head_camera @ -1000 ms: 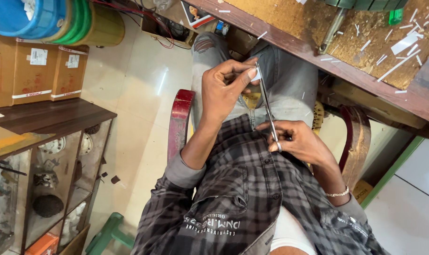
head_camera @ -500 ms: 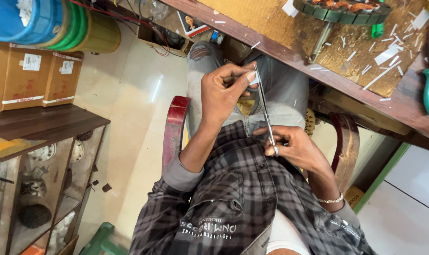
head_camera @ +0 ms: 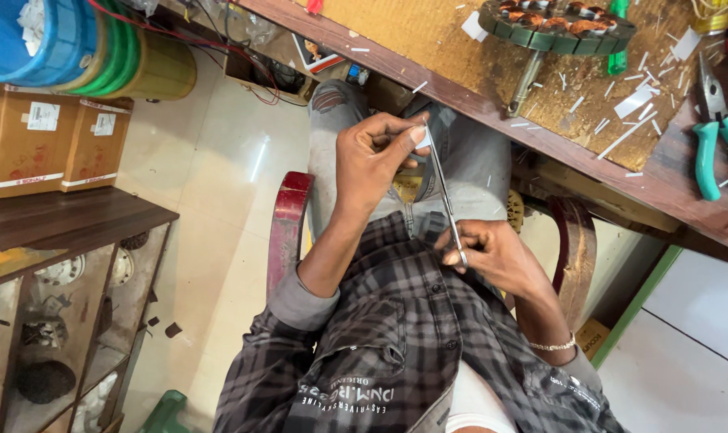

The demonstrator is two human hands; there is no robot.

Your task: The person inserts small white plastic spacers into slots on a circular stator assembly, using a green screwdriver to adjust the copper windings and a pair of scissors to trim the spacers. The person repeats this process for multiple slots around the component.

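My right hand (head_camera: 496,255), with a thin bracelet at the wrist, grips the handles of a long slim pair of scissors (head_camera: 442,188) over my lap. The blades point away from me toward my left hand (head_camera: 372,156). That hand pinches a small white strip (head_camera: 418,136) right at the blade tips. Both hands hover above my grey trousers and checked shirt (head_camera: 396,337), just short of the workbench edge.
The wooden workbench (head_camera: 460,96) carries a round wound motor stator (head_camera: 556,22), green-handled pliers (head_camera: 716,140) and several white strips. Red chair arms (head_camera: 288,228) flank me. Cardboard boxes (head_camera: 43,136), stacked buckets (head_camera: 59,40) and a glass-fronted shelf (head_camera: 51,321) stand at the left.
The view has swung, bringing more of the workbench, the stator and the pliers into sight. Both hands keep the same hold on the scissors and the white strip.
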